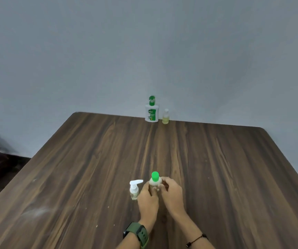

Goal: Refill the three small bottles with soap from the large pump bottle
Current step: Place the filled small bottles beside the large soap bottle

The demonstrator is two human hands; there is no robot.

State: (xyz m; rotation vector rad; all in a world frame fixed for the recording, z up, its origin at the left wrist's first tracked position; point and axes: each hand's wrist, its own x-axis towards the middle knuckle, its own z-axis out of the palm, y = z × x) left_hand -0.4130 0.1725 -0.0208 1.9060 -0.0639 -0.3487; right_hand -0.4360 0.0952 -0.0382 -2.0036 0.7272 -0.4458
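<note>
A small bottle with a green cap (155, 179) stands upright near the table's front middle. My left hand (148, 200) and my right hand (171, 193) both wrap around its body, with the cap showing above my fingers. Just left of it stands a small clear bottle with a white pump (134, 189), touching or nearly touching my left hand. The large white pump bottle with a green head and label (151, 110) stands at the table's far edge against the wall. A third small bottle holding yellowish liquid (165, 117) stands just right of it.
The dark wood-grain table (90, 168) stretches from me to the grey wall. Its left edge runs diagonally, with dark floor beyond it at the lower left. A green watch sits on my left wrist and a thin black band on my right.
</note>
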